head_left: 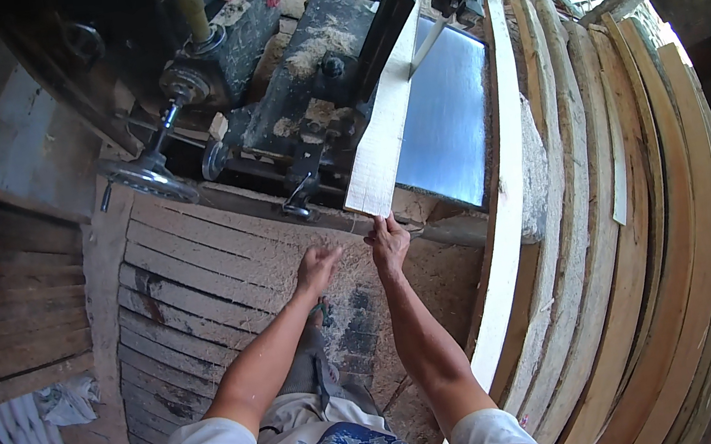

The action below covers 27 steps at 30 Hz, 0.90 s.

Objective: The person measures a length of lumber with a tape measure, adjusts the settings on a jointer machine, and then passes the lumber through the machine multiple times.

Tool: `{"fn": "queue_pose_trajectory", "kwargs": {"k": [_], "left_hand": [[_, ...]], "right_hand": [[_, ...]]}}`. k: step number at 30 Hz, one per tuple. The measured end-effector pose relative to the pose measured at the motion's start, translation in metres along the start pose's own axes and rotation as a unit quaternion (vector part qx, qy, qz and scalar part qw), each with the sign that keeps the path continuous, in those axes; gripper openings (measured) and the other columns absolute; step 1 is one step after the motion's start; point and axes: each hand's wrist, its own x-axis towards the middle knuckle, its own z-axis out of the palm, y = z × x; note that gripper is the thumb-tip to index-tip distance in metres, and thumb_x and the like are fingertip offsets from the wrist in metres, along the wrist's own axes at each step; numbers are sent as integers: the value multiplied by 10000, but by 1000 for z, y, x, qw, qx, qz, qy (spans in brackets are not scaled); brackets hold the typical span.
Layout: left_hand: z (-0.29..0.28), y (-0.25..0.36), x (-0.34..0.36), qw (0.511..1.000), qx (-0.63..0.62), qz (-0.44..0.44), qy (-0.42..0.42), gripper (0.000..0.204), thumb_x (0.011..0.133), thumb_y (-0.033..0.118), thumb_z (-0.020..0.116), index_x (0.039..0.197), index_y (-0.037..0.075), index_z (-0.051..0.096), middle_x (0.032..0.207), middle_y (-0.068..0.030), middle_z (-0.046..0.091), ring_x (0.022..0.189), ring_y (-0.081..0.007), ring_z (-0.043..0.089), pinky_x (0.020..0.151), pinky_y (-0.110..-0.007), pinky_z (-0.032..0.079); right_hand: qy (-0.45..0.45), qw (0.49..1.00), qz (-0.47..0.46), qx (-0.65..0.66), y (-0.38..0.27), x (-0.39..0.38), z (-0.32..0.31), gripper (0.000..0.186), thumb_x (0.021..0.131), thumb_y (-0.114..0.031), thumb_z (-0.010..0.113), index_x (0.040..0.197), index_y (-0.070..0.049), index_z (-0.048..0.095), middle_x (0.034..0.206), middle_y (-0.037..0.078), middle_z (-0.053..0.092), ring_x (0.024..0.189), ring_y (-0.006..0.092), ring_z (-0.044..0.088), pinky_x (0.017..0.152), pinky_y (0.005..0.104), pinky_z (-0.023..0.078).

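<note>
A pale sawn board [381,140] lies lengthwise on the saw's metal table [443,117], against the dark upright fence [386,29]. Its near end overhangs the table's front edge, and my right hand [388,243] pinches that end between thumb and fingers. Farther off, the narrow saw blade [429,47] stands by the board's right side. My left hand [319,270] hangs in the air to the left of the board, apart from it and holding nothing. Its fingers are loosely bent and slightly smeared.
A chrome handwheel [148,177] and a small crank [300,197] stick out at the machine's front left. One long pale board [503,227] runs along the table's right side. Beyond it lie stacked rough planks [589,187]. Sawdust covers the slatted wooden floor [191,292].
</note>
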Motion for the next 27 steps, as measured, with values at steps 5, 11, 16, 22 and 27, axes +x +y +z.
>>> {"fn": "queue_pose_trajectory", "kwargs": {"k": [5, 11, 16, 22, 27], "left_hand": [[7, -90, -32, 992, 109, -54, -43, 390, 834, 423, 731, 864, 53, 611, 683, -27, 617, 603, -134, 588, 557, -298, 461], [18, -170, -53, 952, 265, 12, -150, 494, 767, 531, 748, 853, 56, 643, 800, -73, 674, 763, -203, 646, 690, -349, 503], [-55, -176, -74, 894, 431, -6, -125, 510, 725, 528, 766, 902, 53, 703, 908, -157, 710, 857, -297, 685, 760, -394, 522], [-184, -204, -123, 838, 533, -112, -10, 507, 749, 501, 749, 882, 11, 734, 901, -186, 720, 839, -308, 699, 756, -410, 533], [-206, -260, -208, 934, 314, -151, 76, 429, 817, 424, 746, 947, 31, 634, 802, -83, 657, 575, -153, 592, 484, -319, 480]], "right_hand": [[-179, 965, 192, -2, -76, 72, 25, 697, 974, -152, 543, 1543, -345, 189, 758, 40, 575, 547, 123, 566, 574, 394, 599], [-333, 894, 300, 16, -33, 25, -19, 631, 999, -251, 536, 1540, -354, 228, 954, 107, 617, 665, 223, 639, 715, 438, 585], [-251, 911, 323, -46, 78, -145, -138, 561, 963, -294, 619, 1482, -256, 412, 1035, 110, 657, 754, 227, 686, 677, 376, 583], [62, 996, 63, -22, 83, -338, -328, 297, 958, -177, 622, 1209, -19, 644, 767, 57, 655, 588, 122, 635, 532, 249, 545], [374, 921, -28, -103, 141, -483, -500, 192, 963, -218, 622, 1007, -42, 684, 725, -11, 576, 614, 62, 499, 525, 221, 411]]}}
